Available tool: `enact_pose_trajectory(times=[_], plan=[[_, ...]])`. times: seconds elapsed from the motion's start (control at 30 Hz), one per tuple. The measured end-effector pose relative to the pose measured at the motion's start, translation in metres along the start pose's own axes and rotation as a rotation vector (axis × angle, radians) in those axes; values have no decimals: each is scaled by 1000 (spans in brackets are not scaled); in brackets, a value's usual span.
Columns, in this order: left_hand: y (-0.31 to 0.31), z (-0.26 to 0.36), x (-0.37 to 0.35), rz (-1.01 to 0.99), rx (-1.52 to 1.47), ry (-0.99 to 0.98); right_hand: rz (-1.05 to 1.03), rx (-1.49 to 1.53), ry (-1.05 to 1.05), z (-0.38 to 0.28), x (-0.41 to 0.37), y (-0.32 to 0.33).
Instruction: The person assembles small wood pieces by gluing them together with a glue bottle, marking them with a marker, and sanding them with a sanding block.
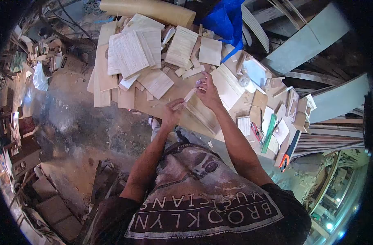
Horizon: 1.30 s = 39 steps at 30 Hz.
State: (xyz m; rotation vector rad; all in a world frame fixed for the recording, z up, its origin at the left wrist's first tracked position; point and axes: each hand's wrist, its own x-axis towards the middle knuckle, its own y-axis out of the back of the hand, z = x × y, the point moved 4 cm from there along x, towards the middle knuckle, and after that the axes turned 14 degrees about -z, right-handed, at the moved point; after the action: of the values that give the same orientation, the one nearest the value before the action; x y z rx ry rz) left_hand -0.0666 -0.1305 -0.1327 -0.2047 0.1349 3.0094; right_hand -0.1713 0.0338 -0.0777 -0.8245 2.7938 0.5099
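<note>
A small pale wood strip (189, 95) spans the gap between my two hands, above the workbench. At its lower end, my left hand (172, 113) is closed with the fingertips pinching it. My right hand (209, 93) is at the upper end, thumb and bent fingers against the strip, one finger pointing away. Below the hands lies a longer flat wood piece (203, 116) with a raised edge, close to the bench's near edge. Just right of my right hand is a wide pale board (227, 83).
Stacked thin wood panels (129, 53) cover the bench's left side. To the right are a green ruler (269, 132), red-handled pliers (256, 132) and an orange-and-black handsaw (285, 159). A blue bag (225, 22) and a rolled sheet (149, 10) lie at the back.
</note>
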Motion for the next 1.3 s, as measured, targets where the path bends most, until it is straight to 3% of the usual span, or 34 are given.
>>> enact_pose_trajectory(times=[0.2, 0.27, 0.3, 0.37, 0.5, 0.57, 0.6, 0.67, 0.77, 1.13, 1.3], plan=[[6, -15, 2, -32, -69, 129, -25, -10, -39, -2, 5, 0], [8, -28, 1, -69, -433, 296, -28, -3, -39, 1, 10, -1], [8, -28, 3, -71, -431, 294, -11, -30, -18, 0, 12, -2], [11, -21, 10, -23, -197, 113, 10, -60, 7, -3, 16, -3], [21, 3, 14, 22, -324, -18, 2, -53, -18, -8, 29, -8], [33, 3, 20, -146, 170, 273, -28, -47, -57, -13, 32, -9], [35, 5, 20, -145, 171, 271, -14, 2, -21, -16, 33, -9], [42, 8, 19, -27, -292, 121, 3, 53, 15, -22, 33, -7], [47, 23, 15, 89, -525, 140, -20, 131, 177, -40, 22, 4], [56, 44, -2, 3, -627, 133, 44, 470, 58, -39, -22, -18], [61, 72, -8, -50, -571, 95, 93, 462, 55, -55, -28, -23]])
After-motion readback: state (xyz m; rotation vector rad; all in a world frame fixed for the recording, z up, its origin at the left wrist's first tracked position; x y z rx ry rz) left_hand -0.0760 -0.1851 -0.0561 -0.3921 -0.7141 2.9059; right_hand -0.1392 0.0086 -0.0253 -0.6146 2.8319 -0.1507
